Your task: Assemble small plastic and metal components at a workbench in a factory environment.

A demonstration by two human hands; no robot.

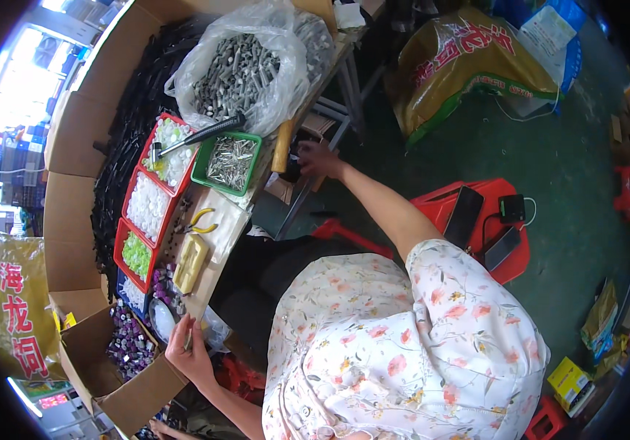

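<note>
My left hand (pixel 188 353) is at the table's near left corner, its thumb and fingers pinched together; whatever lies between them is too small to make out. Beside it is a wooden block fixture (pixel 191 264), with yellow-handled pliers (pixel 202 221) farther along the board. My right hand (pixel 318 160) hangs just off the table edge, fingers loosely apart, with no held thing showing. Close to it lies a wooden handle (pixel 282 147). A black-handled hammer (pixel 201 133) rests across a red tray of whitish parts (pixel 172 143) and the rim of a green basket of metal pins (pixel 230 163).
A clear bag of grey plugs (pixel 238 77) stands at the table's far end. Red trays hold white caps (pixel 147 207) and green parts (pixel 137 255). Purple pieces (pixel 133 341) fill a carton. A red stool (pixel 505 257) carries phones. Another person's hand (pixel 159 427) shows at the lower left.
</note>
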